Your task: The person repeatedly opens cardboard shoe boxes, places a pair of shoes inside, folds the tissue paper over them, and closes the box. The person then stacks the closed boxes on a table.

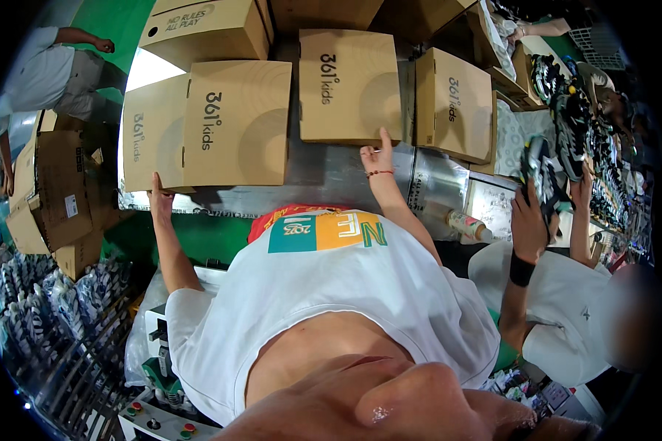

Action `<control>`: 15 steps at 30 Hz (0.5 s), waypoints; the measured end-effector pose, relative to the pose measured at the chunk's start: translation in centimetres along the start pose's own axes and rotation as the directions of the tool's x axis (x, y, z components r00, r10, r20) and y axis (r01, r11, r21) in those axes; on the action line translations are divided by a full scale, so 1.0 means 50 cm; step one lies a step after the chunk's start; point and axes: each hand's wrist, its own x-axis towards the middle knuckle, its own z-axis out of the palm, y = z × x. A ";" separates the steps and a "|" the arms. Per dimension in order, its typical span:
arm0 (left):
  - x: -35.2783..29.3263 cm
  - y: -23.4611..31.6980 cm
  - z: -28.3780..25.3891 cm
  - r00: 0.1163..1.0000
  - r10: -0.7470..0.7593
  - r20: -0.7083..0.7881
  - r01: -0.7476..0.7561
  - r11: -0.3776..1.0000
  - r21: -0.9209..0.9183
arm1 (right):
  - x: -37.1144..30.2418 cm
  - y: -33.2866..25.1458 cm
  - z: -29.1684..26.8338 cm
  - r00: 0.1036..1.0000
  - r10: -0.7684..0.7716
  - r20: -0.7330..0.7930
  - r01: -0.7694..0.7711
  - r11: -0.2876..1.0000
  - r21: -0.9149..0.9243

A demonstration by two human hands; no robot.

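Observation:
Brown cardboard shoeboxes stand on a metal work table [324, 180] in front of me. My left hand [159, 197] is closed at the near edge of the leftmost shoebox [153, 140], thumb up against its face and fingers curled beneath. Close beside that one is a larger-looking shoebox [246, 147]. Past a gap, my right hand [377, 158] grips the near right corner of another shoebox [349, 88], thumb on its face, the other fingers bent and partly hidden. A fourth shoebox [456, 110] sits farther right, touched by neither hand.
More cartons [206, 33] line the far side. A bottle [469, 226] lies near the table's right part. On my right a co-worker [544, 294] handles a dark shoe [543, 176] beside many shoes. Another person [44, 73] stands at far left, by open cartons [59, 173] and racked shoes [73, 294].

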 end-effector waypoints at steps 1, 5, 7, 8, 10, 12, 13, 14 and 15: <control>-0.009 -0.003 0.021 1.000 0.007 0.020 -0.007 1.000 -0.011 | 0.027 -0.019 -0.030 1.000 -0.011 -0.001 0.011 0.999 0.039; -0.067 -0.005 0.084 0.999 0.004 0.032 -0.005 0.999 0.032 | 0.005 -0.088 -0.061 0.998 -0.057 0.003 0.057 0.998 -0.026; -0.092 -0.019 0.116 0.998 0.050 -0.045 -0.048 0.998 0.031 | -0.019 -0.092 -0.069 0.986 -0.165 0.001 0.165 0.985 0.041; -0.101 -0.032 0.122 0.998 0.051 -0.036 -0.049 0.998 0.050 | -0.015 -0.102 -0.087 0.985 -0.174 0.021 0.172 0.982 0.075; -0.103 -0.065 0.133 0.999 0.033 -0.041 -0.031 0.999 0.044 | 0.004 -0.126 -0.115 0.982 -0.190 0.012 0.187 0.974 0.129; -0.129 -0.076 0.166 0.998 0.016 -0.056 -0.012 0.997 0.074 | 0.017 -0.130 -0.125 0.976 -0.214 -0.041 0.217 0.961 0.171; -0.143 -0.075 0.187 0.998 0.009 -0.054 -0.005 0.997 0.082 | 0.010 -0.123 -0.121 0.974 -0.208 -0.091 0.218 0.968 0.127; -0.155 -0.078 0.204 0.998 0.006 -0.056 -0.001 0.996 0.088 | -0.011 -0.119 -0.106 0.970 -0.202 -0.136 0.214 0.973 0.082; -0.162 -0.088 0.207 0.998 0.004 -0.055 0.001 0.996 0.087 | -0.034 -0.114 -0.092 0.963 -0.198 -0.181 0.208 0.977 0.037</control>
